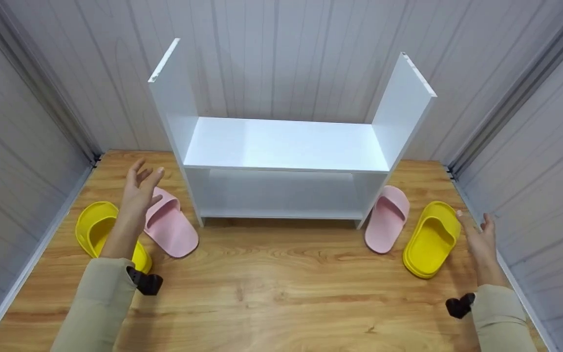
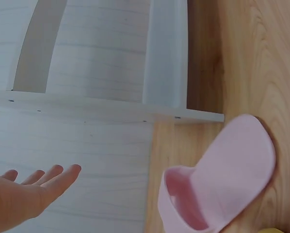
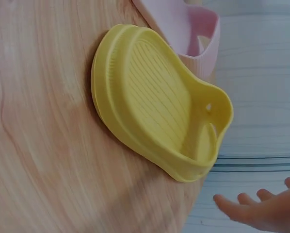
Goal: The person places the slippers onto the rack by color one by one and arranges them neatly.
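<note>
My left hand point(image 1: 137, 198) is raised over the left pair of slippers, fingers loosely spread and holding nothing. Below it lie a yellow slipper point(image 1: 84, 226), partly hidden by my forearm, and a pink slipper point(image 1: 176, 233). In the left wrist view the pink slipper point(image 2: 237, 165) lies beside the shelf's side panel point(image 2: 120, 109). On the right, my empty right hand point(image 1: 482, 244) hangs beside another yellow slipper point(image 1: 428, 247), fingers relaxed. A second pink slipper point(image 1: 384, 227) rests between that one and the shelf. The right wrist view shows the yellow slipper point(image 3: 154, 97) apart from my fingertips point(image 3: 222, 201).
A white two-tier shelf point(image 1: 286, 144) with tall side panels and no top board stands against the back wall point(image 1: 291, 58). Pale panelled walls close in the wood-look floor point(image 1: 281, 293) on the left and right. Both wrists wear a small black camera point(image 1: 149, 283).
</note>
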The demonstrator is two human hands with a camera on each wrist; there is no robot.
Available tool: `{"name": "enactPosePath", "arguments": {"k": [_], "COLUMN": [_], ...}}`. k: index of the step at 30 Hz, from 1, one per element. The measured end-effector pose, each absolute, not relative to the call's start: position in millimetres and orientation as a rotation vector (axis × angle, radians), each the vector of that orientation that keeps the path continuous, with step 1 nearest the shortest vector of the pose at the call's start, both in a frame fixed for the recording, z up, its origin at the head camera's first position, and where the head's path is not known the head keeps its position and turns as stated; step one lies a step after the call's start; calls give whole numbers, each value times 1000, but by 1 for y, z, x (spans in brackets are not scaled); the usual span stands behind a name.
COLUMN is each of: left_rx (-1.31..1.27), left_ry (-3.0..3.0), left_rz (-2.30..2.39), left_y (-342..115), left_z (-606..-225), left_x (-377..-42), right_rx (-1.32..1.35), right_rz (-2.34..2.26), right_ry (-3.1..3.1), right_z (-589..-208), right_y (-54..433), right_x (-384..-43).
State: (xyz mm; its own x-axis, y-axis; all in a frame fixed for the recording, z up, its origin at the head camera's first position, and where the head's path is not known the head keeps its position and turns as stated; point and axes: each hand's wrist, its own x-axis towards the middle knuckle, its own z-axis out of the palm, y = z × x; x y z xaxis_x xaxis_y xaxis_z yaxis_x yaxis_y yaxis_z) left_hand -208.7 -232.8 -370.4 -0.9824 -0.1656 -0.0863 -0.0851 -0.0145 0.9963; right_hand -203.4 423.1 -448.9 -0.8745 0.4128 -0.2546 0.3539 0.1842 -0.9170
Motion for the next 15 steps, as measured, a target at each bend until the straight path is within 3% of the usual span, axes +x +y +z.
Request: {"name": "enactPosePath", "arguments": {"k": [15], "left_rx": [196], "left_ry": [-2151], "left_rz": [-2227], "left_y": [-221], "left_z": [-352], "left_x": [-226], "right_rx": [-1069], "right_rz": [1772], "right_ry": [-2366], "right_z": [-541], "right_y": [466], "right_x": [-255]}}
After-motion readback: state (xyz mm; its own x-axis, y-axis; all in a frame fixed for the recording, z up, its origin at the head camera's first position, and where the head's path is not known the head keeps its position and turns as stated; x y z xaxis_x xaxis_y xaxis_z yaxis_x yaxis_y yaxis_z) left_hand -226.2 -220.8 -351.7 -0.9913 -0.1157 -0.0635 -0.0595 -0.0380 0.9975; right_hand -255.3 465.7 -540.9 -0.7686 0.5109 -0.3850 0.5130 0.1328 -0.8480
